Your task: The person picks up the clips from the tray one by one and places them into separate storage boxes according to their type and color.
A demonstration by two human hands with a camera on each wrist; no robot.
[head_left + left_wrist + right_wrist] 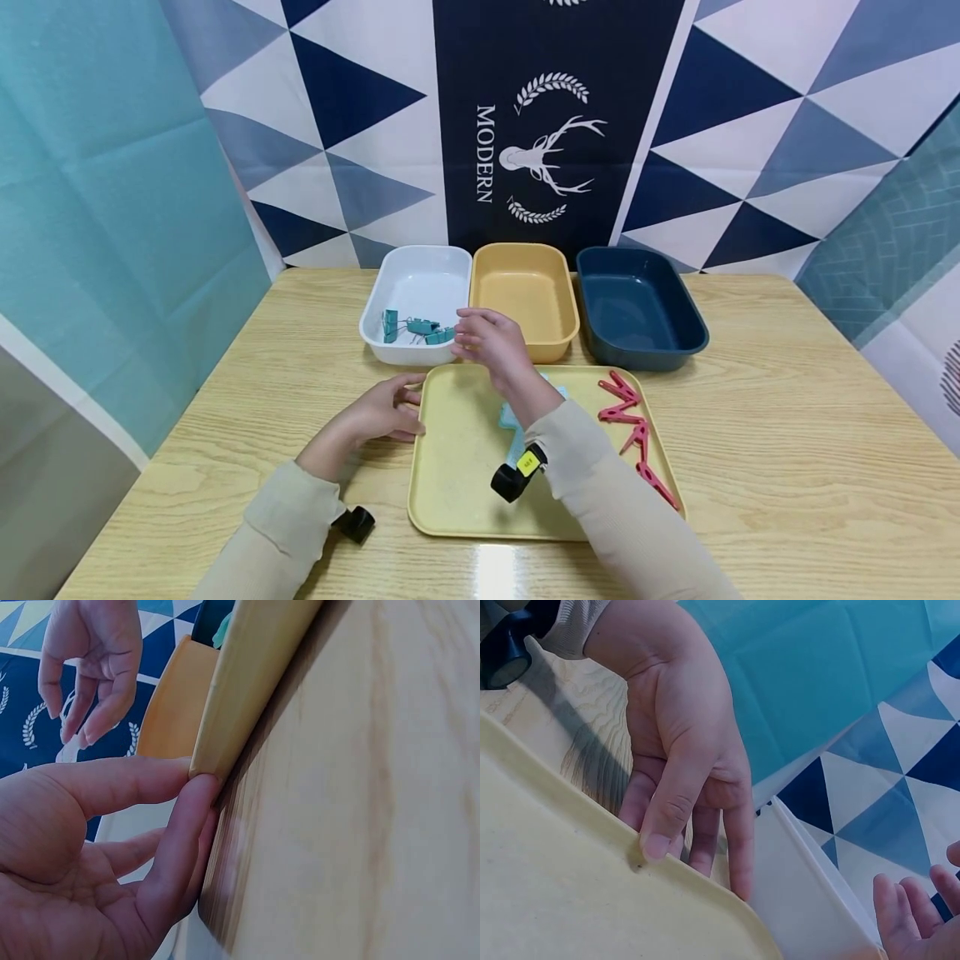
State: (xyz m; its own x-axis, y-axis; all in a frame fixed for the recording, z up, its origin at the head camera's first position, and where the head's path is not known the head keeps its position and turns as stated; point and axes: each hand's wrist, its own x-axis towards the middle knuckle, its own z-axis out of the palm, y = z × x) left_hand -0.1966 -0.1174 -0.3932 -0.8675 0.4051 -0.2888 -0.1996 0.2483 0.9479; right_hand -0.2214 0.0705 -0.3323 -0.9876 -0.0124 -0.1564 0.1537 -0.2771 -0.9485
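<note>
My left hand (390,408) grips the left rim of a yellow tray (457,500), thumb on the rim and fingers around its outer side. In the right wrist view the thumb tip (657,846) lies on the tray's edge. My right hand (491,342) hangs over the front right corner of the white bin (367,329), fingers loosely bent and holding nothing visible. Several teal binder clips (423,326) lie in that bin. On the tray are several red clothespins (618,412) down the right side and light-blue pieces (510,417), partly hidden under my right forearm.
A yellow-orange bin (555,346) stands against the white one, and a dark blue bin (637,354) is at its right. All three sit behind the tray on the wooden table (787,433). A patterned cloth (375,92) hangs behind them.
</note>
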